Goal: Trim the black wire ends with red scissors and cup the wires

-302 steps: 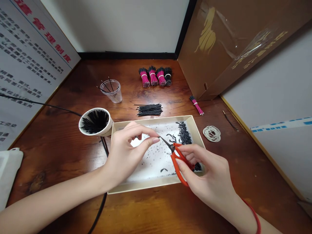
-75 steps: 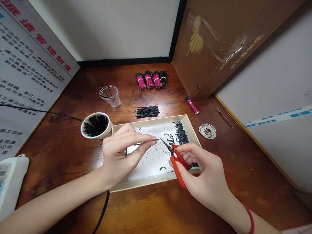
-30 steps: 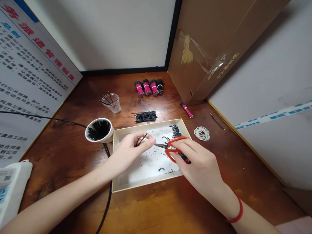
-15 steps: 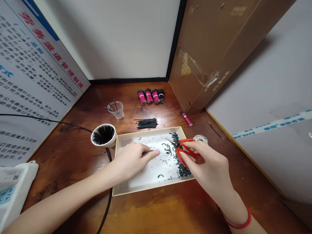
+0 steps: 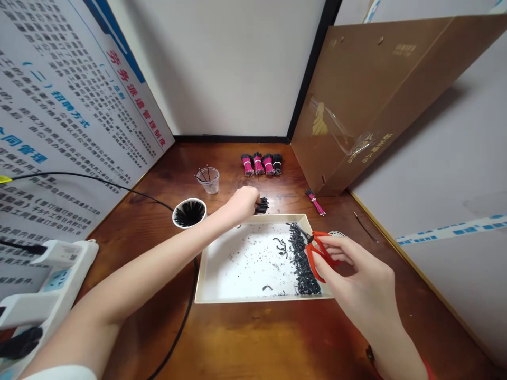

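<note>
My left hand [image 5: 246,199] reaches past the tray's far edge, with its curled fingers at the left end of a pile of short black wires [image 5: 262,205]. The hand covers part of the pile, and what lies between the fingertips is hidden. My right hand [image 5: 358,266] is wrapped round red-handled pliers [image 5: 319,252], whose jaws point up and left over the tray's right end. Beneath them, black wire offcuts [image 5: 304,266] are heaped along the right side of the shallow cream tray [image 5: 259,302]. Some loose offcuts [image 5: 281,247] and tiny clear bits lie across its white bottom.
A paper cup [image 5: 190,213] lined with black bristles or wires stands left of the tray, a clear plastic cup [image 5: 209,181] behind it. Bundled wires [image 5: 261,164] lie at the back. A brown box [image 5: 356,105] leans right; a power strip [image 5: 67,279] sits left.
My left hand has moved from over the tray, where it pinched a dark wire, forward to the black wire pile. My right hand still holds the pliers. The whole view has shifted.
</note>
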Available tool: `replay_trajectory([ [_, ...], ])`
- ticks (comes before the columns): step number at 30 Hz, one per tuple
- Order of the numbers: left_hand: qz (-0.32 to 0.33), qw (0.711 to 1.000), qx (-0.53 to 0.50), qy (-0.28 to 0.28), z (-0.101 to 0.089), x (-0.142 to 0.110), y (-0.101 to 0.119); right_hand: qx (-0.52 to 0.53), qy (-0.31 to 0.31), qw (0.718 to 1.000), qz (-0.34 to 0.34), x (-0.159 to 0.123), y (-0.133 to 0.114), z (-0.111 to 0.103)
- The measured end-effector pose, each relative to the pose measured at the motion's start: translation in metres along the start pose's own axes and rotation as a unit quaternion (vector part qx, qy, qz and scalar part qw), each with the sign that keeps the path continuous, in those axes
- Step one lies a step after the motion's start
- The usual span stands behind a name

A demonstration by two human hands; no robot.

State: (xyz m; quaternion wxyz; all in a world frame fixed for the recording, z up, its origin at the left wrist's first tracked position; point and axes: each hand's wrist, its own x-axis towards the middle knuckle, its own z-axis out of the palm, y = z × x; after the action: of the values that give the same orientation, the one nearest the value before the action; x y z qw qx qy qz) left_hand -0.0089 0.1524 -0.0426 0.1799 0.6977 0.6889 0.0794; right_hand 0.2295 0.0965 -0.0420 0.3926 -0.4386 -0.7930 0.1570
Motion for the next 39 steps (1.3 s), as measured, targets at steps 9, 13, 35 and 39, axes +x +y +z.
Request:
replay_trajectory([
  [9, 0.0, 0.997, 0.069, 0.042, -0.013, -0.016, 0.003, 0.001, -0.013, 1.0, -0.015, -0.002, 0.001, 0.0],
  [13, -0.002, 0.994, 0.084, 0.07, -0.049, -0.05, -0.026, 0.005, -0.011, 1.0, -0.022, -0.002, 0.001, 0.001],
  [35, -0.07, 0.996, -0.014, 0.057, -0.075, -0.08, -0.086, 0.011, -0.04, 0.999, -0.012, -0.001, 0.002, 0.006],
  [39, -0.062, 0.994, -0.021, 0.083, -0.08, -0.084, -0.085, 0.013, -0.046, 0.999, -0.019, -0.001, 0.001, 0.007],
])
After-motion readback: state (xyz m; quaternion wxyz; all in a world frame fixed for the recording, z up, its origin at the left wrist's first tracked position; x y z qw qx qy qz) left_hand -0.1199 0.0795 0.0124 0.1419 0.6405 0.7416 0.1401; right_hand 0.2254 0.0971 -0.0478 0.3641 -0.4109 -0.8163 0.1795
